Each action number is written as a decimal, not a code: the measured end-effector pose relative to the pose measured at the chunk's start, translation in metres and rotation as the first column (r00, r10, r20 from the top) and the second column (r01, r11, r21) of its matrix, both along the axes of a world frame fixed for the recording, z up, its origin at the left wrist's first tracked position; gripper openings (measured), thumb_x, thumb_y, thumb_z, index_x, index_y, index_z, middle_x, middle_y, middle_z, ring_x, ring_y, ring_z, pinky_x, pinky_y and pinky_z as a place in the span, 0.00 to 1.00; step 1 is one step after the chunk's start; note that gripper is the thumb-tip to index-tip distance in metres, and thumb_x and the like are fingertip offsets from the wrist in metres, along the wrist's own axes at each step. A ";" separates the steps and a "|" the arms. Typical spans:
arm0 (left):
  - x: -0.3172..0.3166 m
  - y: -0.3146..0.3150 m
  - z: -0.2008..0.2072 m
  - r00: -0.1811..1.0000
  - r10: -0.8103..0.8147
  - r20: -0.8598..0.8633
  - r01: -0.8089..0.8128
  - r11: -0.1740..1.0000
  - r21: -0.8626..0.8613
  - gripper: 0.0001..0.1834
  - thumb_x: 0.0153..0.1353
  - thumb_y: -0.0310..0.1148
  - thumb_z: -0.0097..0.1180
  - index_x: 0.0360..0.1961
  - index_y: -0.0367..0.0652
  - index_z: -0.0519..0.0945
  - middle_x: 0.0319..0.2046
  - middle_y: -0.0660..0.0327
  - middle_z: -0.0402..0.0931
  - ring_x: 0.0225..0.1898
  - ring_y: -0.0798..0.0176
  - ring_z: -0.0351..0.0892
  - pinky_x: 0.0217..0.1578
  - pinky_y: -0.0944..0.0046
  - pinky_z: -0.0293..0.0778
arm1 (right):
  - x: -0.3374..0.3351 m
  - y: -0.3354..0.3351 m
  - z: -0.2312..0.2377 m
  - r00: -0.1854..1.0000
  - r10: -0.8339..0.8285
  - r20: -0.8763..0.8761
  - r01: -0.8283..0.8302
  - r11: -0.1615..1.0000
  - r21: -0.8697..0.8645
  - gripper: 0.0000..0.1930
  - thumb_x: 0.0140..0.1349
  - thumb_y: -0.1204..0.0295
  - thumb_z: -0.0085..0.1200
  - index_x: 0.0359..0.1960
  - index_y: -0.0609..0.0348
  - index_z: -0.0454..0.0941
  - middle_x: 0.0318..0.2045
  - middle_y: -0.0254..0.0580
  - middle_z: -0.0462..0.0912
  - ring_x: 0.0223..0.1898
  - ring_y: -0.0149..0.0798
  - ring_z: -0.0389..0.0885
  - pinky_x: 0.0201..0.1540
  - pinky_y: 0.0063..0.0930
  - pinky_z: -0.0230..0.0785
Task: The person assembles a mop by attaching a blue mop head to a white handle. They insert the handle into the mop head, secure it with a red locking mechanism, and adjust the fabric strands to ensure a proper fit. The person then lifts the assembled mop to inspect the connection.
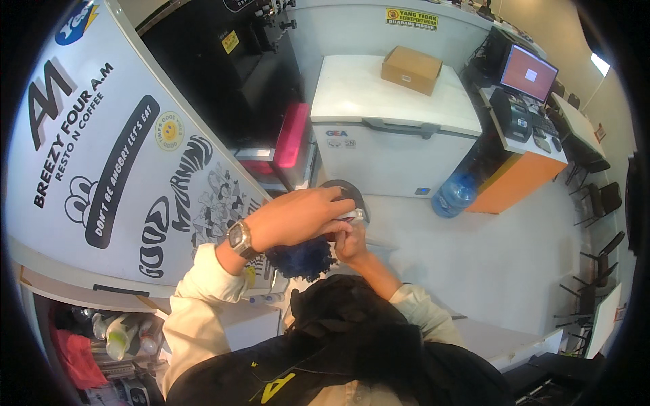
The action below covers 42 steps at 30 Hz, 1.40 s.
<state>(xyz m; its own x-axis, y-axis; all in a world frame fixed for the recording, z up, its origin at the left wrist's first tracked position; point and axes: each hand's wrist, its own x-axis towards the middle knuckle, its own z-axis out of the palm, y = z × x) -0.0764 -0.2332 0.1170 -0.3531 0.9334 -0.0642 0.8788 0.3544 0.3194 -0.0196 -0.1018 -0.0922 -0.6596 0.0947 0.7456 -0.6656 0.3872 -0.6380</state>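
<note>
Both hands meet in front of my chest, fingers closed around a small white and silvery piece (355, 214) whose kind I cannot make out. My left hand (298, 216), with a wristwatch (242, 238) on its wrist, reaches across from above, fingers bent over that piece. From below, my right hand (350, 243) pinches at it, its fingertips touching the left ones. Behind the fingers shows the rim of a dark round thing (364, 201), mostly hidden. Under my left wrist is a dark blue, shaggy-edged bundle (301, 258).
At left stands a large white panel (128, 155) with black print and stickers. A white chest freezer (393, 159) with a cardboard box (411, 70) on it is ahead. Right of it are a blue water jug (455, 195) and an orange-sided counter (518, 181). An open compartment (101, 338) sits lower left.
</note>
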 end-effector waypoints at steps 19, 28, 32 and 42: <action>0.006 0.109 -0.022 1.000 0.020 0.022 -0.023 0.990 0.136 0.16 0.64 0.42 0.59 0.42 0.40 0.82 0.35 0.49 0.76 0.37 0.41 0.79 0.38 0.48 0.75 | 0.023 0.031 -0.029 0.989 0.043 0.143 0.061 0.757 -0.650 0.23 0.80 0.62 0.31 0.67 0.68 0.56 0.59 0.50 0.72 0.59 0.40 0.74 0.61 0.35 0.68; -0.020 0.150 -0.028 0.998 -0.052 0.044 0.039 0.965 0.261 0.17 0.60 0.43 0.63 0.43 0.41 0.84 0.36 0.52 0.77 0.36 0.43 0.80 0.37 0.51 0.76 | 0.022 0.107 -0.025 0.902 0.057 0.428 0.139 0.900 -0.414 0.10 0.75 0.73 0.44 0.50 0.68 0.69 0.40 0.53 0.80 0.39 0.49 0.83 0.40 0.41 0.73; -0.011 0.159 -0.028 0.999 0.008 0.039 -0.017 0.968 0.249 0.17 0.58 0.43 0.67 0.44 0.44 0.85 0.35 0.54 0.78 0.36 0.45 0.81 0.37 0.54 0.76 | 0.032 0.145 -0.020 0.936 -0.041 0.348 0.048 0.999 -0.011 0.14 0.66 0.75 0.54 0.50 0.70 0.70 0.43 0.63 0.77 0.45 0.66 0.77 0.47 0.52 0.72; -0.013 0.185 -0.027 0.996 0.061 0.060 -0.076 0.957 0.281 0.18 0.51 0.40 0.73 0.42 0.45 0.86 0.31 0.57 0.77 0.31 0.51 0.81 0.32 0.58 0.76 | 0.041 0.273 0.105 0.531 0.026 0.847 -0.360 0.912 0.198 0.14 0.69 0.62 0.56 0.44 0.60 0.70 0.36 0.51 0.78 0.38 0.54 0.80 0.37 0.44 0.71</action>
